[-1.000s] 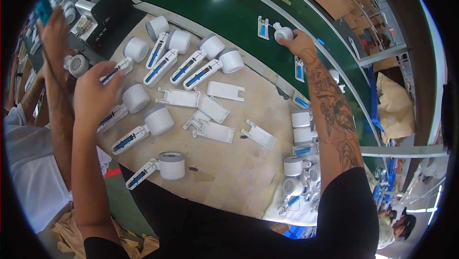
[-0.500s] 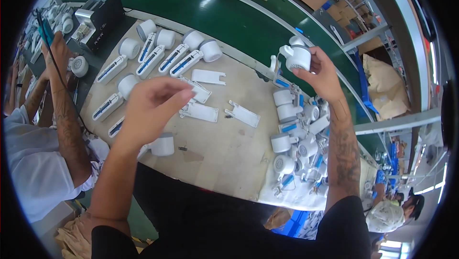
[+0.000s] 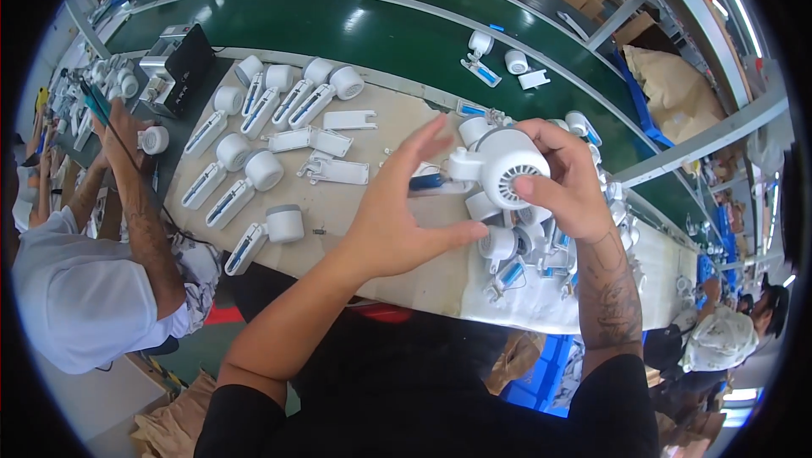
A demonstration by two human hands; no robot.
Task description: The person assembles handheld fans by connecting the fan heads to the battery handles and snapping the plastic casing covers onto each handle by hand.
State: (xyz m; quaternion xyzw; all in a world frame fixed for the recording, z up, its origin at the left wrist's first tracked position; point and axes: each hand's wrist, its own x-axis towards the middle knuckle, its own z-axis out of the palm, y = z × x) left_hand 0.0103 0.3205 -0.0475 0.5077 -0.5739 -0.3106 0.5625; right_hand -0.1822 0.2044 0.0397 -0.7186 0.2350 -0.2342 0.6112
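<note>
In my right hand (image 3: pixel 568 183) is a small white handheld fan (image 3: pixel 510 175), its round vented end turned toward me and the fingers closed around the head. A short hinge and an open handle with a dark blue piece inside reach left from the head. My left hand (image 3: pixel 397 217) is spread around that handle, thumb and fingers wide apart, and partly hides it. Behind the left hand, several flat white handle covers (image 3: pixel 342 171) lie on the table. More fans with open handles, such as one white fan (image 3: pixel 285 224), stand in rows to the left.
A pile of white fans (image 3: pixel 499 244) crowds the right of the table (image 3: pixel 397 285). Beyond runs a green conveyor (image 3: pixel 389 31) carrying loose fan parts. A black-and-silver machine (image 3: pixel 176 69) stands far left. Beside me a co-worker's arm (image 3: pixel 139 213) works with a cord nearby.
The fan in my right hand has come down and nearer, toward the middle. My left hand has moved right, from above the covers to the fan's handle, fingers now spread.
</note>
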